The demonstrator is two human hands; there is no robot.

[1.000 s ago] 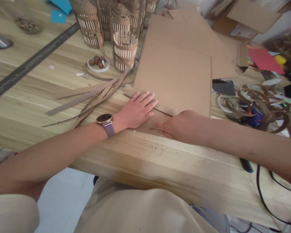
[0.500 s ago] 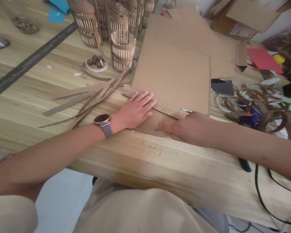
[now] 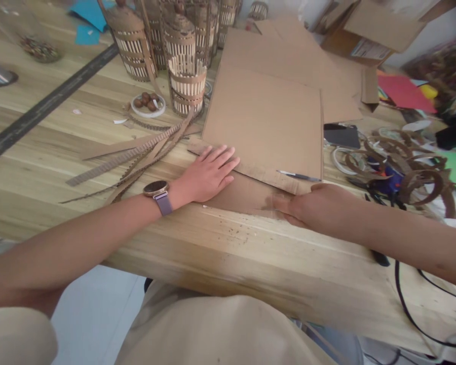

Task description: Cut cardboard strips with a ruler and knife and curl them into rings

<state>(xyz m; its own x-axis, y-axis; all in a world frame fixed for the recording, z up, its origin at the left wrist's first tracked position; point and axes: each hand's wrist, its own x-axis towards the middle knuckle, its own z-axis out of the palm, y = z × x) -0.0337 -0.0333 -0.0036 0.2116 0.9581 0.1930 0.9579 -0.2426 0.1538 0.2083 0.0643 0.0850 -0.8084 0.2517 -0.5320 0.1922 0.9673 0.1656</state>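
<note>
My left hand (image 3: 212, 175), wearing a watch (image 3: 156, 188) on the wrist, lies flat with fingers spread on brown cardboard. Beneath it a narrow cardboard strip (image 3: 256, 171) overlaps a lower cardboard piece (image 3: 247, 193) by the table's front edge. My right hand (image 3: 307, 205) is at the right end of these pieces, its fingers pointing left over the lower one. Motion smears those fingertips, so their grip is unclear. A pen (image 3: 298, 176) rests on the large cardboard sheet (image 3: 268, 116) just beyond the strip.
Small stick cages (image 3: 188, 83) stand at the back, near a dish of brown balls (image 3: 149, 105). Corrugated strips (image 3: 137, 152) lie left, beyond them a long dark ruler (image 3: 53, 104). Curled cardboard rings (image 3: 421, 187) and a black cable (image 3: 403, 299) are on the right.
My right hand has moved right along the lower cardboard piece, and more of the pen now shows. My left hand stays flat in place. The view has shifted slightly.
</note>
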